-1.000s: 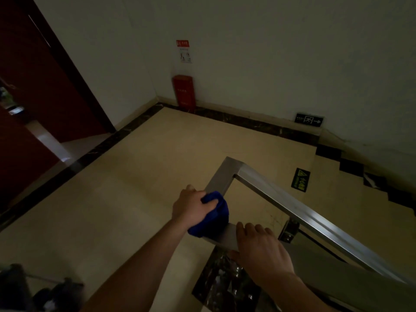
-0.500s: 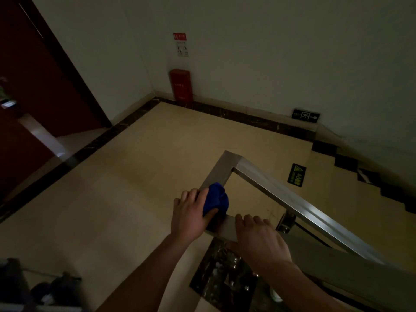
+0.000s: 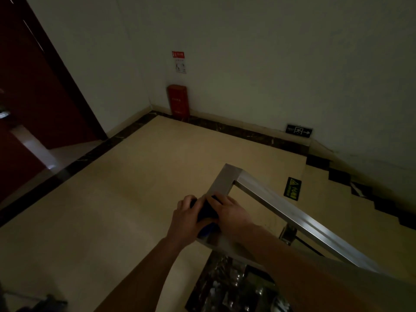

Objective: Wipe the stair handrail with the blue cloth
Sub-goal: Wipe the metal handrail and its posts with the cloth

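Observation:
A flat stainless-steel handrail (image 3: 225,180) bends at a corner and slopes down to the right (image 3: 299,218) beside the stairs. The blue cloth (image 3: 206,212) lies on the rail's short section, mostly hidden between both hands; a blue edge shows at its near end. My left hand (image 3: 186,218) grips the cloth from the left side. My right hand (image 3: 229,211) presses on the cloth from the right, fingers laid over it.
A beige tiled landing (image 3: 135,199) with a dark border spreads to the left. A red door (image 3: 33,86) stands at far left, a red fire-extinguisher box (image 3: 177,100) in the corner. Stairs (image 3: 337,176) descend at right. Dark objects (image 3: 45,304) sit at the bottom left.
My right hand has moved up from the rail's near end onto the cloth, joining the left hand. The cloth is now mostly covered by both hands.

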